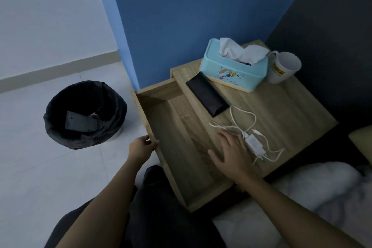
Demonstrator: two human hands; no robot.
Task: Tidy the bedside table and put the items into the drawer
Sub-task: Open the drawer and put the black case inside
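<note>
The wooden bedside table (281, 106) has its drawer (177, 127) pulled out to the left, with nothing inside. My left hand (142, 147) grips the drawer's front edge. My right hand (231, 153) hovers open with fingers spread over the table's near edge, just left of a white charger with a tangled cable (254, 144). A black rectangular case (207, 94) lies on the table's left side. Behind it stand a light blue tissue box (233, 68) and a white mug (283, 67).
A black-lined waste bin (84, 115) stands on the tiled floor to the left of the drawer. A blue wall rises behind the table. White bedding (302, 197) lies at the lower right, against the table's near side.
</note>
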